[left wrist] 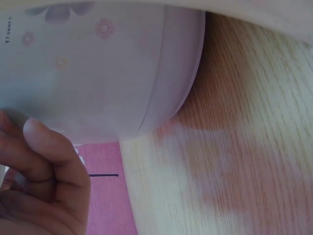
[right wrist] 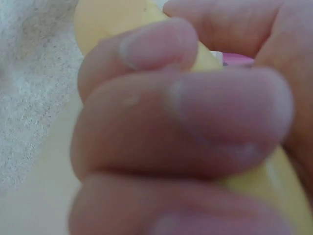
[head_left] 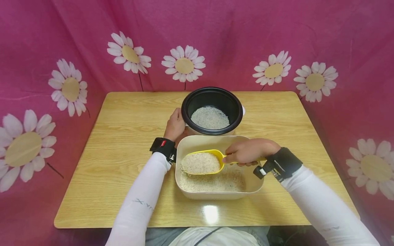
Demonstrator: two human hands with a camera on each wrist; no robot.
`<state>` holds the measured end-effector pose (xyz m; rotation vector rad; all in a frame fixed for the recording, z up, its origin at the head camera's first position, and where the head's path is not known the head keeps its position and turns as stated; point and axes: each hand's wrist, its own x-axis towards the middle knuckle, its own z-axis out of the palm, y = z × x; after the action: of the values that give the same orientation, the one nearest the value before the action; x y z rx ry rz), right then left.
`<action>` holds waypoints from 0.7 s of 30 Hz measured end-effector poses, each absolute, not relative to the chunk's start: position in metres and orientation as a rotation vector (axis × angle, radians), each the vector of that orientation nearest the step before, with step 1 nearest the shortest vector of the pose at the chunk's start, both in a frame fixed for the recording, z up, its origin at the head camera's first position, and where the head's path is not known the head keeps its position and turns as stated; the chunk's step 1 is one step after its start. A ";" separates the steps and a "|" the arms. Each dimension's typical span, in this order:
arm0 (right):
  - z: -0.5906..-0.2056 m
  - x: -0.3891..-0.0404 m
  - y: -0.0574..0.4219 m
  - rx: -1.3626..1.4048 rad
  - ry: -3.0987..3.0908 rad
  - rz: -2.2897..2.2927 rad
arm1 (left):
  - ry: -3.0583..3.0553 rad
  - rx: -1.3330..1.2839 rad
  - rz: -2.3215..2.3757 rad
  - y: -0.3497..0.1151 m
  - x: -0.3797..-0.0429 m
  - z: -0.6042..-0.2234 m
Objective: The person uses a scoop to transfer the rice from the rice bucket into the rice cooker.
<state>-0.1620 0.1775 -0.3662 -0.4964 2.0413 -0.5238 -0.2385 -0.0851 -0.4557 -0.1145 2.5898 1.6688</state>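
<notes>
My right hand (head_left: 247, 151) grips the handle of a yellow scoop (head_left: 220, 160) heaped with rice grains (head_left: 200, 163). In the right wrist view its fingers (right wrist: 176, 122) are curled round the scoop handle (right wrist: 281, 186). The scoop is held over a cream bin (head_left: 221, 195) with more rice in its bottom. Behind the bin stands a rice cooker (left wrist: 98, 83) with a printed flower pattern. Its black inner pot (head_left: 212, 91) has white rice (head_left: 210, 118) in it. At the cooker's left side, my left hand (head_left: 175, 125) holds on with curled fingers.
Everything stands on a light wooden table (head_left: 123, 153). A pink curtain (head_left: 221, 41) with large white daisies surrounds its back and sides. The bin's far edge is close against the cooker's front.
</notes>
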 end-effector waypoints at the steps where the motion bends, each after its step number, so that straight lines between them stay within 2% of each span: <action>1: -0.366 -0.162 0.179 -0.495 2.039 -0.535 | 2.592 -0.113 1.666 -0.085 -0.238 -0.456; 21: -0.362 -0.160 0.198 -0.472 2.035 -0.692 | 2.567 -0.121 1.685 -0.085 -0.238 -0.456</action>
<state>-0.1604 0.1984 -0.3615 -0.4722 2.0351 -0.6919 -0.2382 -0.0854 -0.4562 -0.1206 2.5665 1.6849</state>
